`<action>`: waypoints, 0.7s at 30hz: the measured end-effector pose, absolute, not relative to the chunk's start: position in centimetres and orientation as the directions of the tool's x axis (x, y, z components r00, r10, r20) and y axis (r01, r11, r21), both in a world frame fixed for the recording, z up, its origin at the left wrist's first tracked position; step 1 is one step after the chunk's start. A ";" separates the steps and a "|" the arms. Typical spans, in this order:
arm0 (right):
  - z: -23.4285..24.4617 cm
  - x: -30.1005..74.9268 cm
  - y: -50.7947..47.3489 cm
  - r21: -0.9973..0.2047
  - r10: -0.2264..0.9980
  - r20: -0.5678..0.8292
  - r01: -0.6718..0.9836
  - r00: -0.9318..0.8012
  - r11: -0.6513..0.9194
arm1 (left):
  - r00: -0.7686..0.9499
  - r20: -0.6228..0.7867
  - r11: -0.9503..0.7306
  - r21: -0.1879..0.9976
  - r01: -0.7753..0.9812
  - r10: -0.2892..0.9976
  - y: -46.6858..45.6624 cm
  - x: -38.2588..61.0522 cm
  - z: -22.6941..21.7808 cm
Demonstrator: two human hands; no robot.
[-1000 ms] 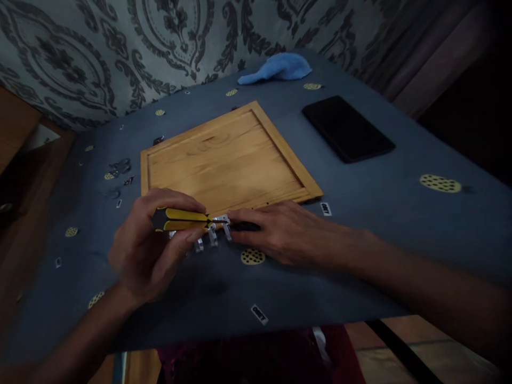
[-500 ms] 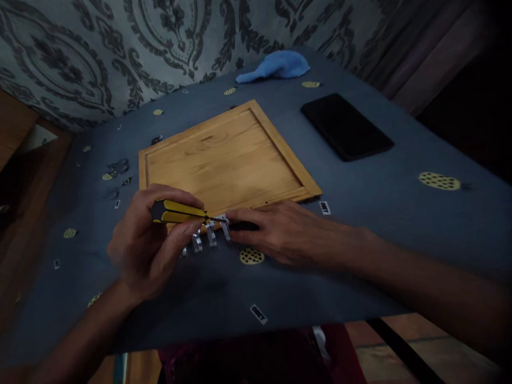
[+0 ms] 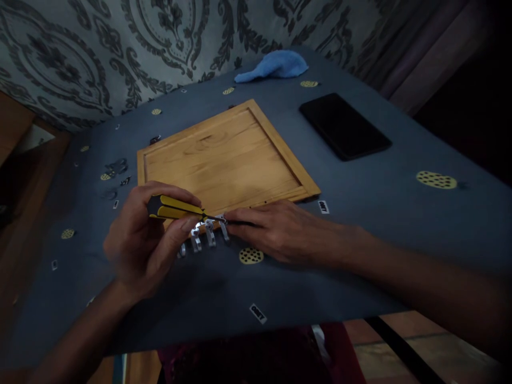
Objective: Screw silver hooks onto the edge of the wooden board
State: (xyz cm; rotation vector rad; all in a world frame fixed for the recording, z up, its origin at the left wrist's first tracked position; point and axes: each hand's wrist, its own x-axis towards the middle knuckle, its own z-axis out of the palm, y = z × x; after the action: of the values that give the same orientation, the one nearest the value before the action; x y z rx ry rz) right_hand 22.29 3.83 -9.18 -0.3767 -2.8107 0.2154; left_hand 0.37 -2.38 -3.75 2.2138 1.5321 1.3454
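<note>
A yellow and black screwdriver [image 3: 178,208] lies in the grip of my left hand [image 3: 140,240], with the thumb and fingers closed round its handle. Its shaft points right, and the tip meets the rightmost silver metal hook [image 3: 224,229] on the front edge of a wooden board [image 3: 220,154]. My right hand [image 3: 280,229] pinches at that same hook from the right; its fingertips hide the screwdriver's very tip. More silver hooks [image 3: 210,234] stand in a row to the left, partly behind my left thumb. Small dark holes dot the board's edge to the right.
A blue cloth [image 3: 276,65] lies at the back of the table, by the patterned wall. To the board's right rests a black phone-like slab [image 3: 344,127]. Small dark pieces [image 3: 116,167] lie left of the board on the grey-blue tablecloth [image 3: 320,282].
The view has shifted very slightly. My left hand and the screwdriver have turned a little, and my right fingers have drawn closer together at the hook.
</note>
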 end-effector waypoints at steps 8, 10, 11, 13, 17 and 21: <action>-9.4 22.3 3.8 -0.182 0.268 0.295 0.221 -0.917 0.958 | 0.176 0.608 -0.572 0.552 0.607 0.774 -1.8 0.1 -3.3; -9.5 22.3 3.8 -0.180 0.260 0.291 0.214 -0.921 0.960 | 0.246 0.632 -0.631 0.502 0.592 0.735 -1.4 -0.1 -3.0; -9.5 22.3 3.8 -0.179 0.261 0.290 0.216 -0.921 0.960 | 0.271 0.638 -0.649 0.483 0.588 0.721 -1.2 -0.2 -2.9; -9.5 22.3 3.8 -0.175 0.264 0.283 0.220 -0.922 0.959 | 0.286 0.627 -0.647 0.478 0.594 0.725 -1.0 -0.3 -2.6; -9.3 22.4 3.8 -0.176 0.259 0.278 0.216 -0.925 0.960 | 0.223 0.609 -0.607 0.547 0.577 0.761 -1.1 -0.1 -2.2; -9.2 22.4 3.7 -0.189 0.273 0.254 0.229 -0.928 0.955 | 0.220 0.642 -0.627 0.515 0.585 0.734 -1.2 0.1 -1.9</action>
State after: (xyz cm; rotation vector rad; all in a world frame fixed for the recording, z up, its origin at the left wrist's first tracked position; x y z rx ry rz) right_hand 22.39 3.70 -9.16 -0.3704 -2.8275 0.2256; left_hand 0.11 -1.16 -1.90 2.3217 1.2684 1.3686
